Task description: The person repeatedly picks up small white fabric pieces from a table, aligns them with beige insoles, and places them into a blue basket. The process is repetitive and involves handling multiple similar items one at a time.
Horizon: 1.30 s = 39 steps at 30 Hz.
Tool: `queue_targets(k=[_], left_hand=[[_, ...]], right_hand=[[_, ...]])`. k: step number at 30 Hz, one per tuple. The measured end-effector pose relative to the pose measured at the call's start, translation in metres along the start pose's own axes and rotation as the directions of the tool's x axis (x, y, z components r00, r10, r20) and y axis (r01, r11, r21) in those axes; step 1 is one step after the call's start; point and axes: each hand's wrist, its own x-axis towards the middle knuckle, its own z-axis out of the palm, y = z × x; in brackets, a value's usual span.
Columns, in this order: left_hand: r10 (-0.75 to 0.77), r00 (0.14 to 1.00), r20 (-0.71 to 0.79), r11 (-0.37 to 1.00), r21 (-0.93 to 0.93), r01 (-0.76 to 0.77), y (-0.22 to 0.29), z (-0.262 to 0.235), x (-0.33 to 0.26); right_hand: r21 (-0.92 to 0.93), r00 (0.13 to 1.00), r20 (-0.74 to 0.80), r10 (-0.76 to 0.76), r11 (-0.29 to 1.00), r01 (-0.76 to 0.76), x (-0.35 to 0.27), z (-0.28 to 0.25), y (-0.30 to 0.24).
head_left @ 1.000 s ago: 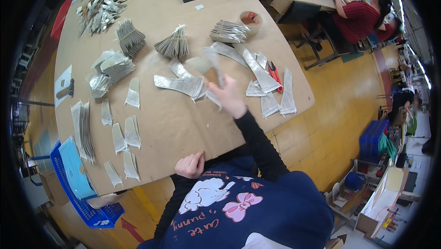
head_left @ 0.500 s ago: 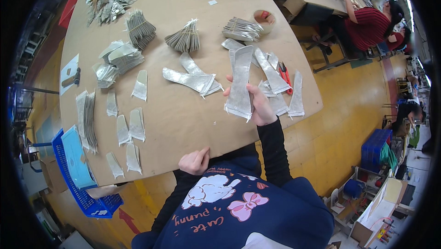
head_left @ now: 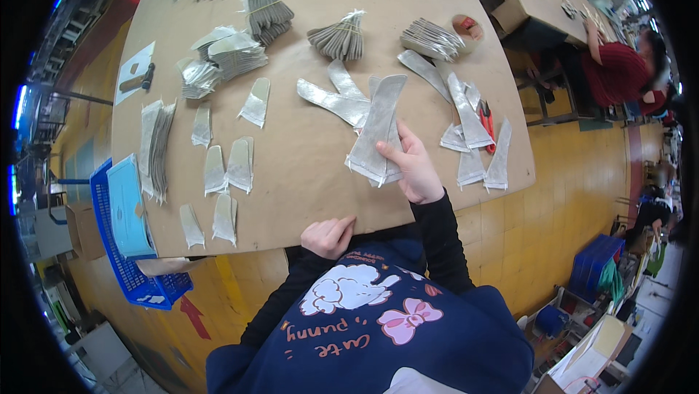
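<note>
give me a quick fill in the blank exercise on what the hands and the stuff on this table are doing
1. The right hand holds a stack of long grey cut pieces above the ____ table top.
2. The left hand rests closed at the table's ____ edge, holding nothing.
3. The red-handled scissors lie to the ____ of the held stack.
4. The blue basket hangs off the table's ____ corner, near the person.

Missing words: brown; near; right; left
</note>
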Motion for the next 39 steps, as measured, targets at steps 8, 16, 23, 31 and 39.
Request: queue_targets(k=[8,16,23,31,39], left_hand=[[-0.05,0.998,0.031,0.997,-0.049,0.051,-0.001,-0.004,-0.006],[-0.323,0.945,0.041,0.853,-0.419,0.31,-0.007,-0.024,-0.008],[-0.636,0.725,-0.264,0.769,-0.288,0.57,-0.089,-0.1,0.008],[-0.726,0.526,-0.444,0.66,-0.234,0.714,-0.178,-0.179,-0.009],[-0.749,0.517,-0.415,0.642,-0.263,0.72,-0.189,-0.184,-0.018]], right_hand=[[-0.273,0.96,0.19,0.207,0.95,-0.151,0.053,0.049,0.066],[-0.406,0.968,-0.142,-0.205,0.904,0.132,0.088,-0.009,0.034],[-0.656,0.991,0.083,0.105,0.754,-0.025,0.009,-0.014,0.016],[-0.995,0.932,0.066,-0.358,-0.093,0.034,-0.006,-0.019,0.008],[-0.982,0.87,0.164,-0.465,-0.164,0.098,-0.005,-0.011,0.047]])
